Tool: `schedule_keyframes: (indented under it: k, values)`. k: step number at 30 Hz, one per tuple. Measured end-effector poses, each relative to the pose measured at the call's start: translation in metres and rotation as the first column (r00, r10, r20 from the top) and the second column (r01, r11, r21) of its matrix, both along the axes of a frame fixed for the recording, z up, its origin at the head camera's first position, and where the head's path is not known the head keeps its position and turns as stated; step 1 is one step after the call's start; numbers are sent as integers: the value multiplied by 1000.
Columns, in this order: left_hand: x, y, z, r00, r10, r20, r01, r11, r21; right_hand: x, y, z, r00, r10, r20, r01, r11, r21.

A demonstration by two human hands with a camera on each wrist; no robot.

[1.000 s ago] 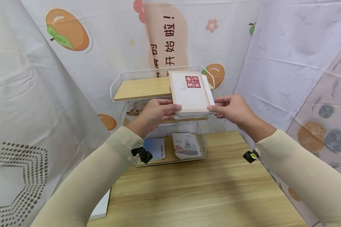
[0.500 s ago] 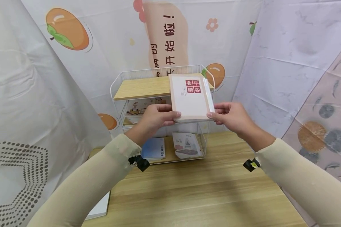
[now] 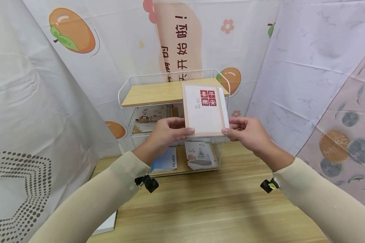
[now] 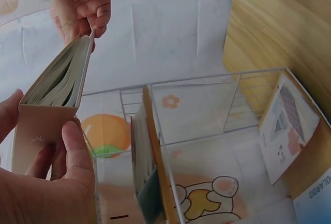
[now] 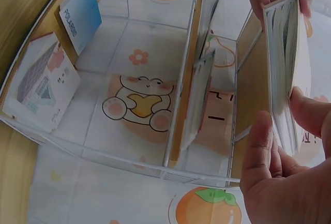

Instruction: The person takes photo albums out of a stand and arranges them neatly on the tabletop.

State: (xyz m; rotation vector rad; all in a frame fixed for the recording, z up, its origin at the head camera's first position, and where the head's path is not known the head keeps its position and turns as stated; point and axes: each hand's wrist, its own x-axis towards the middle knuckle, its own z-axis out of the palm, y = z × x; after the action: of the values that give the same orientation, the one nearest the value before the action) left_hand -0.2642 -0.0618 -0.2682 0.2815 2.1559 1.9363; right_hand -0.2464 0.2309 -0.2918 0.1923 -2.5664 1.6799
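A thick book with a white and peach cover and a red block of characters is held up in front of the shelf rack. My left hand pinches its left side near the closer corner, thumb on the cover. On the opposite side my right hand pinches the other corner the same way. In the left wrist view, the book's spine faces the left hand, and its page edges show slight gaps. From the right wrist, the book stands apart from the rack's top board.
The white wire rack has three wooden levels. Books lie on the middle shelf. A blue POLAROID book and a white illustrated book lie below. Another white book lies at the left edge of the wooden table.
Both hands have brought the book down and nearer to me. More of the top board and of the middle shelf's left books shows now. The grip looks unchanged.
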Motion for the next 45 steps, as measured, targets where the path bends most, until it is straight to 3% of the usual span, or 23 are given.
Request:
schedule_keyframes:
  k: [13,23,29,38,45]
  values:
    - [10,-16,-21,1000,0,5,0,999,-33,15,-13,-28,999,28,-18,-31,991,-130]
    - [28,-29,-39,1000,-15,-2,15,1000,-20,31,-24,-47,999,35,-1,-34,983,-178]
    - [37,-37,-53,1000,-10,-9,10,999,-35,38,-30,-61,999,38,-13,-39,979,-201]
    - [51,-43,-78,1000,14,-19,-14,1000,19,48,-39,-86,999,45,-15,-47,974,-223]
    - [59,-48,-99,999,51,-17,-51,999,-9,57,-45,-104,999,26,19,-21,968,-250]
